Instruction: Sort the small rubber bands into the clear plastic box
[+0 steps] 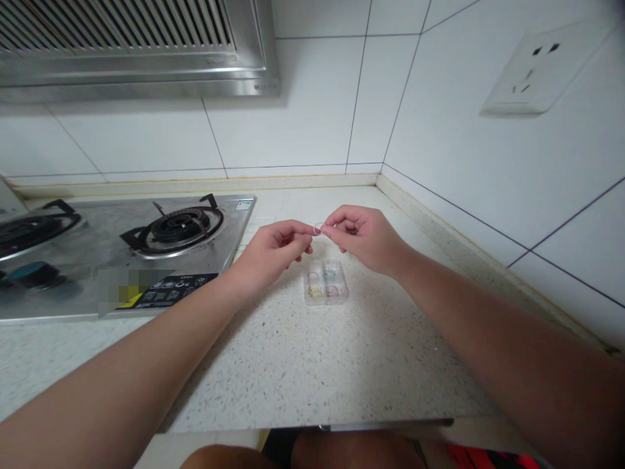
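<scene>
- A thin, pinkish ring (316, 228) is held up between the hands, over the surface (312, 365) and slightly beyond the box (326, 301).
- By the right hand (364, 236), the ring is pinched between thumb and forefinger; its other fingers are curled.
- The left hand (273, 246) is half curled, its forefinger stretched towards the ring; whether the fingertip is passed through the ring or merely laid against it cannot be told.
- A light but sure pinch seems best kept, as so slight a ring could easily be dropped or flicked away; if it proves springy, any pull is best made slowly and evenly.
- Both wrists are best kept steady and low, so that a slipped ring is caught on the surface.
- The box is clear, apparently plastic, squarish and divided into four; fine loops (315, 291) in yellow, reddish and green tones are seen in it.
- The surface is pale, hard-looking and finely speckled.
- At the left, a flat metal hob (105, 251) is set in, topped by round black burners (178, 225).
</scene>
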Demonstrator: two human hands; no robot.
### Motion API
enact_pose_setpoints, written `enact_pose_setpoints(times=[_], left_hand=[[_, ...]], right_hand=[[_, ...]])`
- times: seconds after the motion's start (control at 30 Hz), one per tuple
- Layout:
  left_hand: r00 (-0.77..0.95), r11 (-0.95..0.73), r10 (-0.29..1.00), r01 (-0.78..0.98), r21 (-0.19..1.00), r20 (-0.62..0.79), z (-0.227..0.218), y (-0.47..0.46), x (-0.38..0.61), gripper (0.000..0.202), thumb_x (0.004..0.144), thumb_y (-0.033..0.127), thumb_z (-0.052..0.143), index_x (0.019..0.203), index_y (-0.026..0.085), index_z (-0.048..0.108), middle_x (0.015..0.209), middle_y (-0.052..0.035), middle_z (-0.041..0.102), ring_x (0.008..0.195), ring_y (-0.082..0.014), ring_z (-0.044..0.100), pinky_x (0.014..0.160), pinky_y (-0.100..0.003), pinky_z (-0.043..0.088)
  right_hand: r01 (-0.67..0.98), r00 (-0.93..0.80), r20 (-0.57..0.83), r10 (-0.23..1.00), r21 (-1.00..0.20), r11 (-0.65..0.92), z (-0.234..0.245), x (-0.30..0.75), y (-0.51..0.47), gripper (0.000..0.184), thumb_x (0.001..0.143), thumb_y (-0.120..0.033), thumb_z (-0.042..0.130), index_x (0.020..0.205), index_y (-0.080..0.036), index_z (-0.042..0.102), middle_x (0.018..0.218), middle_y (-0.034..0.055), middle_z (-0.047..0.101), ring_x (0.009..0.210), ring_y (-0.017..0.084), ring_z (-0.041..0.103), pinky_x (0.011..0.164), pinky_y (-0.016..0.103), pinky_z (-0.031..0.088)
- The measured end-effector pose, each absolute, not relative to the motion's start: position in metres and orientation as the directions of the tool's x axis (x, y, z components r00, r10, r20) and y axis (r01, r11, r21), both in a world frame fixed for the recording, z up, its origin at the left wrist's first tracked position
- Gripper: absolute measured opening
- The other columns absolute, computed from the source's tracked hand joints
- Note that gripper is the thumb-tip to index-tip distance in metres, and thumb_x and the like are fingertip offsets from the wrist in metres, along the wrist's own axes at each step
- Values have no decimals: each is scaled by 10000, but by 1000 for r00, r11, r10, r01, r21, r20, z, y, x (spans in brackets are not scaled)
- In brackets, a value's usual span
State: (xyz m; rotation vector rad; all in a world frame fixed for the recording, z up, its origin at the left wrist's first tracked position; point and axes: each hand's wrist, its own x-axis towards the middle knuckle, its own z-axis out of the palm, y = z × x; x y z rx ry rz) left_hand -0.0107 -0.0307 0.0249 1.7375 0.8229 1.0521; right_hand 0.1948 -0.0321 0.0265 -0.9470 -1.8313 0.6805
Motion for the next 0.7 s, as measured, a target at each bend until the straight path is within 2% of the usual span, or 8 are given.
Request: enact_pose_setpoints(times=[0.7], left_hand=[[427, -380, 851, 102, 919, 305, 26, -31, -11, 166, 885, 231, 616, 972, 141, 726, 720, -6, 644, 588, -80, 492, 542, -216, 392]], right_hand=[[314, -228, 489, 842, -782, 539, 27, 194, -33, 286, 836, -425, 755, 818, -167, 633, 526, -63, 495, 463, 68, 397, 431, 220, 271]])
